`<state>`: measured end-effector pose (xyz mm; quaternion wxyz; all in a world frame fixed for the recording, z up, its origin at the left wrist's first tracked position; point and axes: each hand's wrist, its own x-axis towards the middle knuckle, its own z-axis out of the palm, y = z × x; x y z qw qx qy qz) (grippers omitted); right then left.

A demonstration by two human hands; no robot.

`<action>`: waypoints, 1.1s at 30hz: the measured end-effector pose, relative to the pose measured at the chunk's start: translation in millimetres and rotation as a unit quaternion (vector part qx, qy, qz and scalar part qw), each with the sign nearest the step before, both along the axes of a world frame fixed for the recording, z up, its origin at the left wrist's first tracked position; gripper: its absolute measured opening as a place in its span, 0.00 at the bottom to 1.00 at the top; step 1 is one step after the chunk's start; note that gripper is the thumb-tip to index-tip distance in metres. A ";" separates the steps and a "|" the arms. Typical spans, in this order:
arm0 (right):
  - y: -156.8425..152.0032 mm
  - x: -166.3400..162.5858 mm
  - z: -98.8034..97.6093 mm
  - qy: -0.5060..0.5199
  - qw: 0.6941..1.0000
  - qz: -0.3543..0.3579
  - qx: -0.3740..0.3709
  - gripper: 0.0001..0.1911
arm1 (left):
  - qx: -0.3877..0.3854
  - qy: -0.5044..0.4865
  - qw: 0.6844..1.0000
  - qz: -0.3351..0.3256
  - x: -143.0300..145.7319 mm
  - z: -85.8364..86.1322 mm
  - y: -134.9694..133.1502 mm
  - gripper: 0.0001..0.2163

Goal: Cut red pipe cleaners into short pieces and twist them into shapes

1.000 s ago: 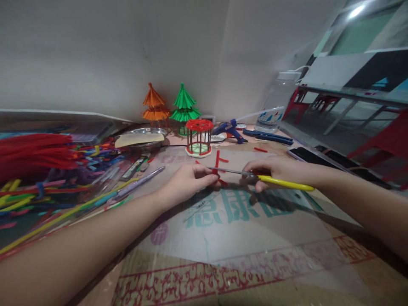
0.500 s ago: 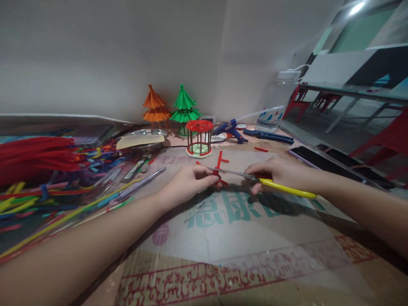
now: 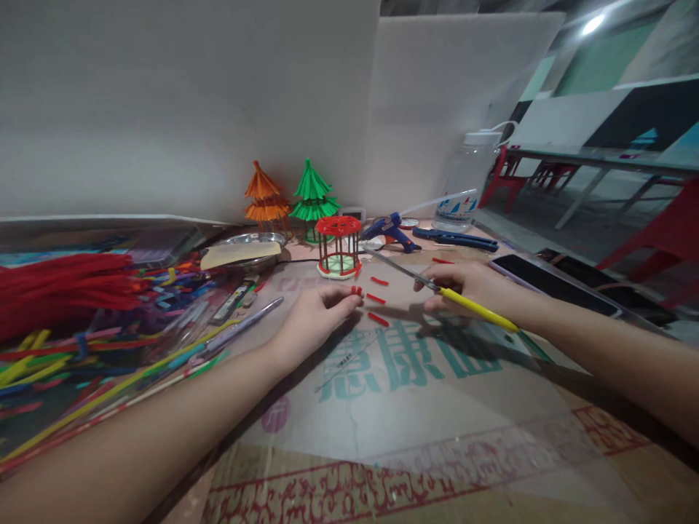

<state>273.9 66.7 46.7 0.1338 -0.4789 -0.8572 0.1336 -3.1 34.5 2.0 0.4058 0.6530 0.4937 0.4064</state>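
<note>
Between the thumb and fingers of my left hand (image 3: 322,313) are short red pipe cleaner pieces (image 3: 357,290). My right hand (image 3: 459,284) grips yellow-handled scissors (image 3: 475,306), whose blades point left toward the round red-topped frame (image 3: 338,247). That frame stands on a pale base with thin dark posts. Cut red pieces (image 3: 378,319) lie on the sheet between my hands, apart from the blades. Behind the frame stand a green tiered pagoda shape (image 3: 313,191) and an orange one (image 3: 265,193).
Fuzzy coloured stems (image 3: 60,291) are heaped at the left beside a metal dish (image 3: 256,244) and a pen (image 3: 240,327). At the back right are a blue glue gun (image 3: 390,231), dark blue pliers (image 3: 456,239), a clear bottle (image 3: 464,175) and a phone (image 3: 554,284).
The longer red strip at the blades is no longer there; short red pieces now lie on the sheet. The scissors have moved slightly away from my left fingers. The view has shifted a little.
</note>
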 end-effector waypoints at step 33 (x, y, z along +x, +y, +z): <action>6.9 -26.1 6.7 -0.092 0.974 0.135 0.157 0.16 | 0.021 -0.071 0.997 0.036 -2.4 -8.0 10.1 0.12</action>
